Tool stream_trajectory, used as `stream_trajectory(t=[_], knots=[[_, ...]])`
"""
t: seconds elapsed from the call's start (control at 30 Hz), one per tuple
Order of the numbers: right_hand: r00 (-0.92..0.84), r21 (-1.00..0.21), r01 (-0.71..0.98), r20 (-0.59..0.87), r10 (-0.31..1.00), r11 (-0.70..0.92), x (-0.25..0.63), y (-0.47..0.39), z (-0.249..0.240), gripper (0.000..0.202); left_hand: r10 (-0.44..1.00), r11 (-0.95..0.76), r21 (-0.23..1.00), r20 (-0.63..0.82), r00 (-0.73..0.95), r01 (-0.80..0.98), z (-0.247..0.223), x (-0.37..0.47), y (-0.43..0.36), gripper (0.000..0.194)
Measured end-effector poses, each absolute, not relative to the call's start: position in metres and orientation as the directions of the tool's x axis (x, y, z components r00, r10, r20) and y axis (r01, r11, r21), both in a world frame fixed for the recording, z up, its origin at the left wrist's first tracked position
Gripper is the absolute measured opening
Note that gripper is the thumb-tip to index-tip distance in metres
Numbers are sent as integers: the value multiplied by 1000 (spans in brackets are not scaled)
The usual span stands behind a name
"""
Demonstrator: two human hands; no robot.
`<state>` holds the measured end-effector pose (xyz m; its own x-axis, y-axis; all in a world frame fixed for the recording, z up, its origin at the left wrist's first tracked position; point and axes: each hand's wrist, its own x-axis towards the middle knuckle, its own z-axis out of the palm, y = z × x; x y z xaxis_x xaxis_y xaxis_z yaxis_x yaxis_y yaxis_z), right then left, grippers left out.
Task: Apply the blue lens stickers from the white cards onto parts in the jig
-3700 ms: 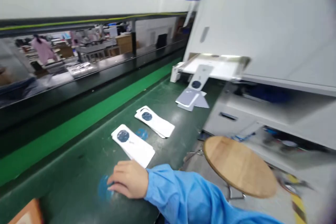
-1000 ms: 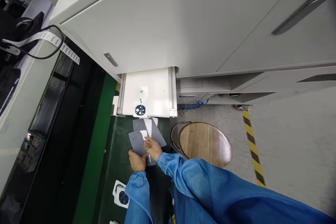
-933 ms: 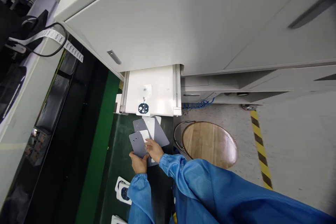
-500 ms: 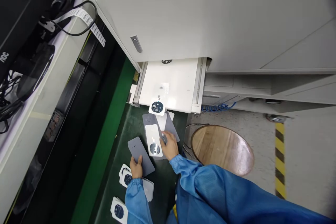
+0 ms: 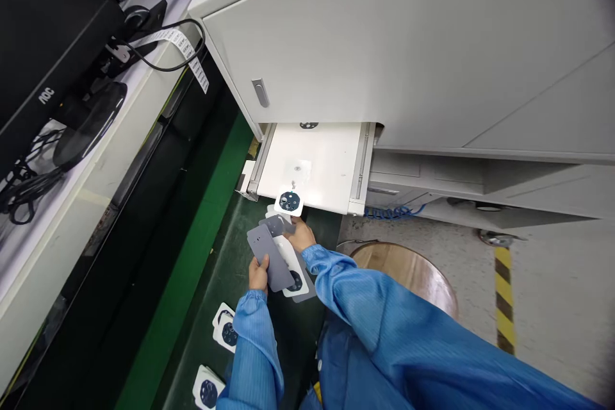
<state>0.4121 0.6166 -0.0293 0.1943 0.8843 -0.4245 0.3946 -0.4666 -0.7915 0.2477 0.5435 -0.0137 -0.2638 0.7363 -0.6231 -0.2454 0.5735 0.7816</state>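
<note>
Grey panel [image 5: 269, 257] pinched in the left hand [image 5: 258, 274], held tilted above the green counter [image 5: 225, 269]; right hand [image 5: 301, 237] reaches forward, fingers closed on a second panel [image 5: 275, 225] below the white tray [image 5: 317, 163]

Half a second ago the left hand [image 5: 258, 274] pressed the grey panel [image 5: 269, 256] flat on the worktop; now it holds it lifted, overlapping the white panel [image 5: 292, 272]. The right hand [image 5: 300, 235] has reached toward the tray.

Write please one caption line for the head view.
Left hand holds a grey panel; right hand reaches to panels below the white machine tray.
</note>
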Motion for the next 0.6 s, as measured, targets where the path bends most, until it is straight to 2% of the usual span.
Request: stream_trajectory(t=[0.13, 0.3, 0.43, 0.6], knots=[[16, -803, 405, -473, 881, -438, 404, 615, -33, 67, 714, 544, 755, -646, -270, -366, -10, 244, 529, 39], [-167, -782, 485, -522, 837, -391, 389, 593, -35, 42, 669, 513, 705, -686, -287, -489, -4, 234, 481, 43], [-261, -754, 555, -560, 787, -353, 384, 555, -37, 32, 632, 480, 667, -714, -302, -570, 3, 231, 426, 49], [-360, -772, 572, -540, 761, -277, 389, 506, -36, 39, 596, 411, 629, -733, -327, -660, 4, 238, 373, 52]])
